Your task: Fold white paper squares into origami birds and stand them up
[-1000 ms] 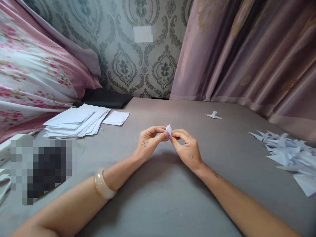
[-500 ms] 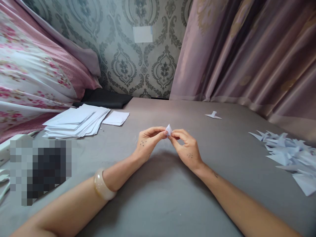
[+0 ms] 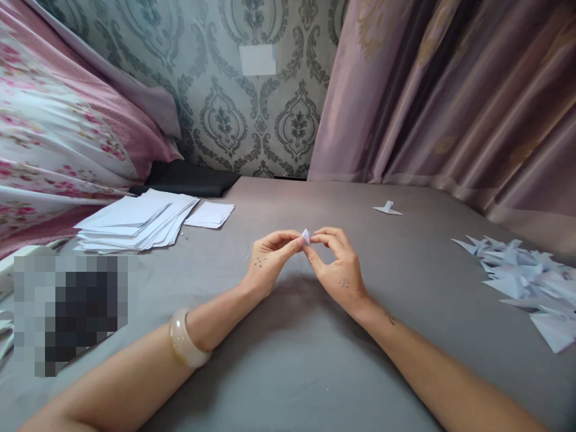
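Note:
Between my two hands, above the middle of the grey cloth, is a small folded piece of white paper (image 3: 306,236) with its point upward. My left hand (image 3: 270,258) pinches it from the left between thumb and fingers; a pale bangle circles that wrist. From the other side, my right hand (image 3: 339,264) holds its lower right edge with the thumb and fingertips, the fingers bent in an arch. The fingertips cover part of the paper, so its full shape is hidden.
Stacked white sheets (image 3: 130,222) and a smaller stack of paper squares (image 3: 210,214) lie at the left, before a black folded cloth (image 3: 189,179). A pile of folded paper pieces (image 3: 524,270) is at the right. One folded paper piece (image 3: 387,208) lies apart. A blurred dark object (image 3: 85,312) sits left.
My right fingers have lifted and arched a little wider, with the thumb nearer the paper's tip. Less of the paper shows now. The view has shifted slightly.

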Demonstrator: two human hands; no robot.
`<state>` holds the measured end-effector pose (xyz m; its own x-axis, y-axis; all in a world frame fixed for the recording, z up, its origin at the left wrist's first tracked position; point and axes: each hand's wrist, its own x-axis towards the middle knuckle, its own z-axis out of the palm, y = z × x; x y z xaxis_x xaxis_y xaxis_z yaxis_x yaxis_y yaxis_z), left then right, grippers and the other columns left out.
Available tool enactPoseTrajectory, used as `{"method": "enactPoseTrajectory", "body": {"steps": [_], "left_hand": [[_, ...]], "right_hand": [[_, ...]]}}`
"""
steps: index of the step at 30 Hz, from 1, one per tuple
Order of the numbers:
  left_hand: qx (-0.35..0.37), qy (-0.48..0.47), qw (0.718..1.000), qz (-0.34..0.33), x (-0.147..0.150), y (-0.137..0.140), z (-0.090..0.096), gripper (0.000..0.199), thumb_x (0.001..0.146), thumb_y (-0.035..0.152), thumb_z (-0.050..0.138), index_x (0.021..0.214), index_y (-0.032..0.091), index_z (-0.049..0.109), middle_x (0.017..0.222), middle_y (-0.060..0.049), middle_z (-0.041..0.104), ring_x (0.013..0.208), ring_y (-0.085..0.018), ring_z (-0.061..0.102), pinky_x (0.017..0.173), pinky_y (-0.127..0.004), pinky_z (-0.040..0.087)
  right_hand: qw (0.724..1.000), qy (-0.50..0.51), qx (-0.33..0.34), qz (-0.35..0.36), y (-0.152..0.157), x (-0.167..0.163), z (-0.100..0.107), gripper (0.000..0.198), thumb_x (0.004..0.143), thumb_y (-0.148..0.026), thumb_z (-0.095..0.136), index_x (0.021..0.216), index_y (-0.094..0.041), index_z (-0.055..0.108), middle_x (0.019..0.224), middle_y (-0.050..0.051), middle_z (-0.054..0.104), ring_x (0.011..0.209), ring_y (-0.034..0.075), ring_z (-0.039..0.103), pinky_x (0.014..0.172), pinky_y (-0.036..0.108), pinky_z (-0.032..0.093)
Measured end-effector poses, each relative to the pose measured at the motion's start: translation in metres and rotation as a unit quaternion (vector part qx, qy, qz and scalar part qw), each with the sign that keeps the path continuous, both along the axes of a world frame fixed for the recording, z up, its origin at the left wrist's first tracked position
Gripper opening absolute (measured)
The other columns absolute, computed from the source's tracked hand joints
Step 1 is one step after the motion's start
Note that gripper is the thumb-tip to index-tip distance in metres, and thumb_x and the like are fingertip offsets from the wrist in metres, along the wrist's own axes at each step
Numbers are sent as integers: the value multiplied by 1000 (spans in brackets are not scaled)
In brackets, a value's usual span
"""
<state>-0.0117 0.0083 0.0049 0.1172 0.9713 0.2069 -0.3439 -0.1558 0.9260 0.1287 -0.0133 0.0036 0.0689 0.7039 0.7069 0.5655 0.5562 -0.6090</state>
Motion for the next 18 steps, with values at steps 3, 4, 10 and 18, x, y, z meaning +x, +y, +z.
{"method": "enactPoseTrajectory", "body": {"steps": [3,4,10,18], "left_hand": [[13,15,1000,-3,0,0,0,17,70,30,77,80,16,73,87,-5,71,85,-17,64,84,-33,52],[14,20,1000,-4,0,-1,0,17,70,30,77,80,16,73,87,-5,71,85,-17,64,84,-33,52],[3,23,1000,7,0,-1,0,19,69,31,78,82,17,73,83,-4,71,81,-18,66,84,-36,53],[1,24,1000,-7,0,-1,-1,19,70,31,77,82,16,74,84,-5,72,84,-19,66,85,-37,54]], "right_hand": [[1000,9,-9,-8,-1,-1,2,8,83,-28,64,89,-22,63,90,5,62,84,17,60,75,33,49],[1000,15,-19,-4,-2,-2,2,8,83,-29,63,89,-22,63,87,4,63,81,17,60,73,32,48],[998,39,-56,14,-3,-3,2,9,85,-29,60,89,-22,64,82,2,68,73,15,61,71,32,47],[998,41,-41,17,-4,-4,4,5,84,-23,59,84,-22,63,79,1,67,72,15,61,71,31,47]]}}
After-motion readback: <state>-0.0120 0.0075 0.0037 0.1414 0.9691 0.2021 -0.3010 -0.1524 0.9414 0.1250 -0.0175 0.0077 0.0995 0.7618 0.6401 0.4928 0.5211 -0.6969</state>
